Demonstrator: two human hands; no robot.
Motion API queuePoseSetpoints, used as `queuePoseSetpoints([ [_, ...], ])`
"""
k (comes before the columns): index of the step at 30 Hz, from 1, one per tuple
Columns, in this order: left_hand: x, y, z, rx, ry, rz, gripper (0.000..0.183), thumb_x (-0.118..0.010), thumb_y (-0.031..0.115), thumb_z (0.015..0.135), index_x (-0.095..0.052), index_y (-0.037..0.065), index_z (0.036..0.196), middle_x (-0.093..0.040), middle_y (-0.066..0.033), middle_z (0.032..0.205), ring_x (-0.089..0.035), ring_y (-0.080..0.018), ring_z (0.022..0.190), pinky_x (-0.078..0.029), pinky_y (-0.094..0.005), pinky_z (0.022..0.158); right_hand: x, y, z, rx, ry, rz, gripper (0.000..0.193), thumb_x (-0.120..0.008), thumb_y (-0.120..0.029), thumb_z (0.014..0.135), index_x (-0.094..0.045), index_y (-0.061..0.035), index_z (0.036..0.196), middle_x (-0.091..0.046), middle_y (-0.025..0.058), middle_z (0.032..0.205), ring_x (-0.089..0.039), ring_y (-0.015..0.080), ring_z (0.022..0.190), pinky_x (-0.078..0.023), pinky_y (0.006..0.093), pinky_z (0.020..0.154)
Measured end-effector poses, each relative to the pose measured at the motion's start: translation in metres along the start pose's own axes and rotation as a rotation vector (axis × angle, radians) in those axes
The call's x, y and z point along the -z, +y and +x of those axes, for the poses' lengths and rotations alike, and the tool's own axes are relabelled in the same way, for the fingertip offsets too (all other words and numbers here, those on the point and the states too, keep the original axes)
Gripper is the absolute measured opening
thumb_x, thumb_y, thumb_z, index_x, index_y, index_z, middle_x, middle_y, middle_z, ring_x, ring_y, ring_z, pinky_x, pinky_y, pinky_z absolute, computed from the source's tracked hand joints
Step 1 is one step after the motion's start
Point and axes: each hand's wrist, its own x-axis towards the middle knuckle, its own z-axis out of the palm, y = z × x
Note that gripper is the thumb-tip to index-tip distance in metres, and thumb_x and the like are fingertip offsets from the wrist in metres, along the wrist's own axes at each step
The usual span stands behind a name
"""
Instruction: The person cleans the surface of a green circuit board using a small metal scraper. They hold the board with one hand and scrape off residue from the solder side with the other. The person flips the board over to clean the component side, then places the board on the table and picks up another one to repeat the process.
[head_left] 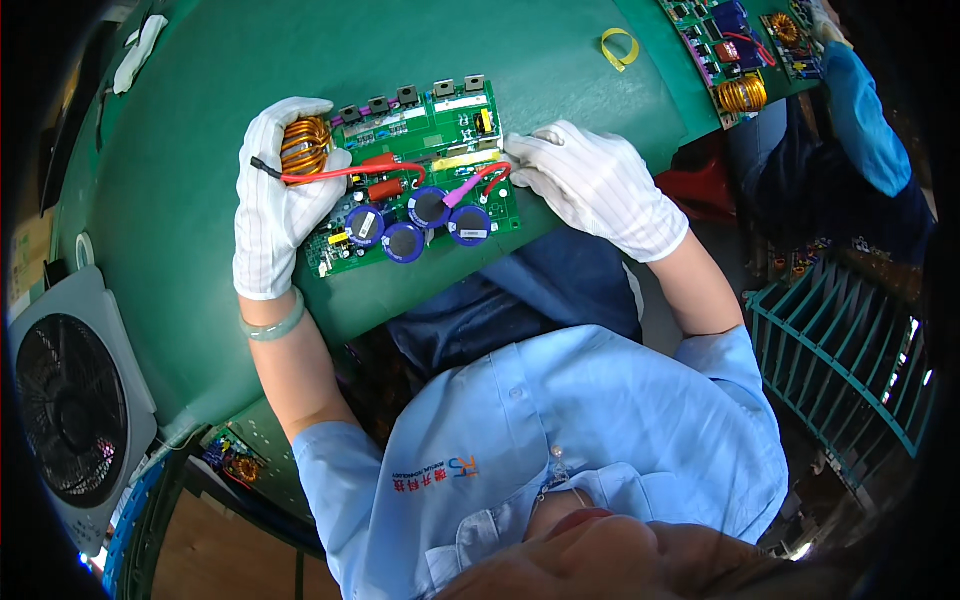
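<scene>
A green circuit board (pixel 440 138) lies before me on the green tabletop, crowded with parts. My left hand (pixel 272 205), in a white striped glove, wraps round its left end, with thumb and fingers about a copper-wound coil (pixel 304 148). A red wire (pixel 335 174) with a black tip runs across the coil and over the left thumb. Several blue round capacitors (pixel 403 242) stand along the near side, beside a purple-sleeved wire end (pixel 462 192). My right hand (pixel 598 188), also gloved, has its fingers pinched together at the board's right edge; the fingertips are partly hidden.
A grey fan (pixel 75 405) stands at the left. A yellow strip loop (pixel 620 50) and a white cloth-like item (pixel 140 55) lie on the far table. More boards (pixel 738 92) are at the upper right, near another person's blue sleeve (pixel 868 125). A teal rack (pixel 840 350) stands at right.
</scene>
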Motion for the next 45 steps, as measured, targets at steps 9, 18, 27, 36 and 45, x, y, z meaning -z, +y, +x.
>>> queuePoseSetpoints([
  [9,-0.001,0.002,0.002,-0.057,0.02,-0.001,0.038,-0.073,0.005,0.073,-0.064,0.006,0.11,-0.065,-0.013,0.107,-0.062,-0.0318,0.099,-0.051,-0.0384,0.09,0.021,0.007,0.011,0.325,-0.122,-0.427,0.037,-0.061,-0.022,0.087,-0.065,-0.0185,0.123,-0.053,0.0001,0.079,-0.058,0.0128,0.066,-0.047,0.0286,0.053],
  [18,0.004,0.008,0.005,-0.079,0.0,0.031,0.04,-0.075,0.006,0.073,-0.064,0.005,0.111,-0.067,-0.0132,0.106,-0.066,-0.0284,0.096,-0.053,-0.0364,0.088,0.087,0.029,0.039,0.123,0.376,-0.439,0.047,-0.069,0.0,0.073,-0.074,-0.0153,0.117,-0.069,0.0038,0.083,-0.065,0.021,0.067,-0.052,0.0316,0.056],
  [27,0.007,0.007,0.003,0.022,-0.031,0.026,0.048,-0.078,0.003,0.07,-0.064,0.007,0.116,-0.066,-0.0127,0.112,-0.066,-0.0281,0.105,-0.053,-0.0366,0.095,0.045,0.085,-0.027,-0.365,-0.045,-0.53,0.034,-0.065,-0.026,0.093,-0.064,-0.0196,0.126,-0.065,0.0114,0.082,-0.065,0.031,0.068,-0.052,0.0406,0.058],
  [36,0.021,0.02,-0.001,0.198,-0.158,-0.194,0.071,-0.087,0.005,0.06,-0.063,0.01,0.127,-0.062,-0.0107,0.127,-0.06,-0.0284,0.118,-0.048,-0.0389,0.104,0.072,0.053,-0.037,-0.553,-0.151,-0.05,0.052,-0.063,-0.041,0.096,-0.057,-0.0113,0.138,-0.069,0.0161,0.09,-0.068,0.0337,0.083,-0.054,0.0392,0.07],
  [45,0.018,0.001,-0.002,0.085,-0.174,-0.225,0.071,-0.089,0.01,0.06,-0.064,0.006,0.126,-0.063,-0.0095,0.129,-0.06,-0.0282,0.118,-0.046,-0.0377,0.104,-0.009,0.06,0.009,-0.273,0.395,0.087,0.038,-0.078,-0.015,0.084,-0.069,-0.0108,0.121,-0.071,0.0103,0.097,-0.07,0.0241,0.083,-0.056,0.0319,0.073],
])
